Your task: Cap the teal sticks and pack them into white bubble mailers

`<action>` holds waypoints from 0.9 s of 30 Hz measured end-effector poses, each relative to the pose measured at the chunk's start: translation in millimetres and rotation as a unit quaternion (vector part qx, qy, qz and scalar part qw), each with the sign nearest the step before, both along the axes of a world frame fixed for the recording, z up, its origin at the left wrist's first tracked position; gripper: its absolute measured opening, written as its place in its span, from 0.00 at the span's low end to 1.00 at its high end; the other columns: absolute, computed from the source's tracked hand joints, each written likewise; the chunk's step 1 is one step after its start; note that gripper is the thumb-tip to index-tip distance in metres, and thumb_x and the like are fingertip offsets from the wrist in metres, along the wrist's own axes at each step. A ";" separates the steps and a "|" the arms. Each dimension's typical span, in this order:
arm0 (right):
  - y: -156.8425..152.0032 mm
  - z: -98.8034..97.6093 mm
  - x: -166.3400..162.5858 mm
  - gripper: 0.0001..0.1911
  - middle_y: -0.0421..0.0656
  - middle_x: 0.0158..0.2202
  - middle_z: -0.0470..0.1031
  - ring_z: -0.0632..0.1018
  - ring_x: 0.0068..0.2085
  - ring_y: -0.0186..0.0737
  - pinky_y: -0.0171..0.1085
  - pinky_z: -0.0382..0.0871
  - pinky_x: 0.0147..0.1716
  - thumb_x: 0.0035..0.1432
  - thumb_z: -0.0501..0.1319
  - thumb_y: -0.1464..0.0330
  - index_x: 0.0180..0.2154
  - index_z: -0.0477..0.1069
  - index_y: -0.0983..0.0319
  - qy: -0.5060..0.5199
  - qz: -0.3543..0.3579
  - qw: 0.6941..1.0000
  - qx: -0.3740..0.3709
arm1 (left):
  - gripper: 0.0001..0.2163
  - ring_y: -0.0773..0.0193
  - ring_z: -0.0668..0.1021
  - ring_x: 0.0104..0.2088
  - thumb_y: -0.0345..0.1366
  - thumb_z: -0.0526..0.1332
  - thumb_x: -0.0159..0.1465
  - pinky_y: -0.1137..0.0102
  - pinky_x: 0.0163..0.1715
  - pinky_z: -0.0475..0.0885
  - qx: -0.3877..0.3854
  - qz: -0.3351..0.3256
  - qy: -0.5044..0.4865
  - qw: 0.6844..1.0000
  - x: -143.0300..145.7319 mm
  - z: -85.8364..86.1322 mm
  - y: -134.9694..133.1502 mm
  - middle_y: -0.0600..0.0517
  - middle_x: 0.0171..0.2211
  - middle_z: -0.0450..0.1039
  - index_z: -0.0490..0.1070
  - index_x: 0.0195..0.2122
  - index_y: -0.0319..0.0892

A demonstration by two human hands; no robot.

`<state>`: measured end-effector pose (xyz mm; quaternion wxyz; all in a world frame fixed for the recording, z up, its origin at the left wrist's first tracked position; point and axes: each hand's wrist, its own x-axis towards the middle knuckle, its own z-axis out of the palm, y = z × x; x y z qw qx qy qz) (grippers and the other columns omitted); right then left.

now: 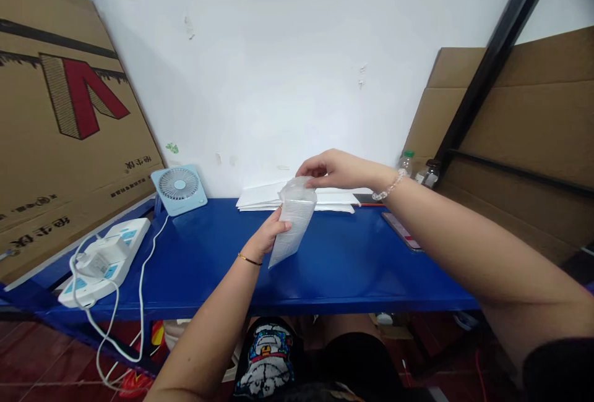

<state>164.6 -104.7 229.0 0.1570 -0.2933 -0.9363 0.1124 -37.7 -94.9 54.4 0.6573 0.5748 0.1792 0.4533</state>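
A whitish, translucent plastic pouch (294, 226), perhaps bubble wrap, is held tilted above the blue table (223, 260). My left hand (271, 230) grips it low on its left side, thumb across the front. At the pouch's upper end, the fingers of my right hand (328, 168) are closed on the crumpled clear plastic. Whatever may be inside the pouch cannot be made out. Just behind it lies a stack of flat white sheets or sleeves (255, 198), partly covered by the pouch and my right hand.
At the left stand a light blue fan (179, 187) and a white power strip (111, 260) with loose cables. A phone (401, 230) lies under my right forearm. Bottles (430, 173) stand at the back right. Cardboard (55, 161) flanks the left side, a white wall the back.
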 end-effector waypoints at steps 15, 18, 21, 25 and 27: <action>4.3 -17.2 -16.2 0.10 0.42 0.37 0.78 0.75 0.39 0.37 0.37 0.66 0.41 0.56 0.58 0.72 0.38 0.76 0.61 0.098 -0.045 0.987 0.122 | 0.22 0.53 0.76 0.42 0.45 0.68 0.52 0.63 0.43 0.70 0.037 0.179 0.108 0.977 -6.6 -8.8 -4.9 0.44 0.42 0.76 0.72 0.45 0.37; 1.3 -18.8 -7.9 0.11 0.44 0.40 0.77 0.75 0.41 0.39 0.38 0.66 0.42 0.56 0.61 0.66 0.40 0.76 0.61 0.116 0.004 0.990 0.077 | 0.20 0.55 0.78 0.38 0.46 0.65 0.55 0.64 0.40 0.71 -0.001 0.186 0.070 0.980 -8.6 -10.0 -2.1 0.45 0.39 0.77 0.74 0.42 0.37; -5.2 -20.7 -0.3 0.20 0.46 0.46 0.74 0.73 0.46 0.42 0.41 0.66 0.46 0.48 0.68 0.62 0.44 0.75 0.59 0.103 0.076 0.992 0.002 | 0.19 0.59 0.78 0.32 0.44 0.68 0.53 0.66 0.35 0.72 -0.066 0.111 0.026 0.991 -9.3 -9.2 -1.0 0.47 0.33 0.77 0.73 0.41 0.37; -5.7 -40.0 8.2 0.16 0.45 0.45 0.75 0.73 0.47 0.42 0.44 0.65 0.49 0.51 0.65 0.61 0.42 0.76 0.59 0.140 0.085 0.982 -0.098 | 0.16 0.68 0.72 0.17 0.42 0.68 0.52 0.74 0.17 0.67 -0.166 -0.022 0.042 0.985 1.0 -11.7 -3.3 0.52 0.22 0.72 0.72 0.37 0.38; 2.2 -58.8 18.6 0.15 0.45 0.39 0.77 0.75 0.43 0.41 0.43 0.67 0.46 0.55 0.61 0.60 0.39 0.76 0.63 0.177 0.043 0.971 -0.158 | 0.15 0.71 0.71 0.16 0.41 0.66 0.54 0.77 0.14 0.63 -0.199 -0.099 0.047 0.974 9.7 -14.9 -3.9 0.54 0.22 0.70 0.71 0.40 0.39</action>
